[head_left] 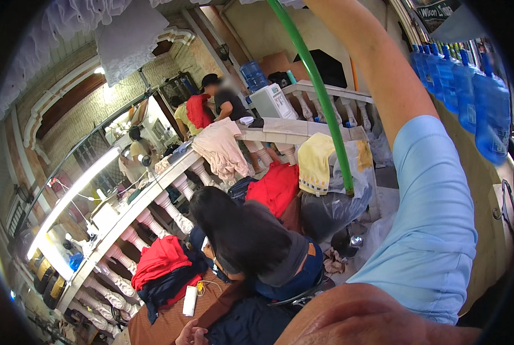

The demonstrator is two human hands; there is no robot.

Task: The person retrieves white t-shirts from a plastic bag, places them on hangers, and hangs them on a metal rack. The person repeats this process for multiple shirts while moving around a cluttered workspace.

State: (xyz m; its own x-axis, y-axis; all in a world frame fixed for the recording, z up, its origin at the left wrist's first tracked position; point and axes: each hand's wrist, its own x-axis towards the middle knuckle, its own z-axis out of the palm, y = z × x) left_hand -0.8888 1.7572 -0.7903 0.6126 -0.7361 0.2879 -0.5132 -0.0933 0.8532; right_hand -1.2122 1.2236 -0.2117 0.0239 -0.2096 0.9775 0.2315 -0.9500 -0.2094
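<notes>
While the right arm (383, 75) in its light blue sleeve (435, 213) reaches up out of the top edge beside the green pole (320, 92), that hand's grip cannot be told; the left hand isn't in view; below, a dark-haired person (251, 241) bends over red garments (159, 259).
</notes>
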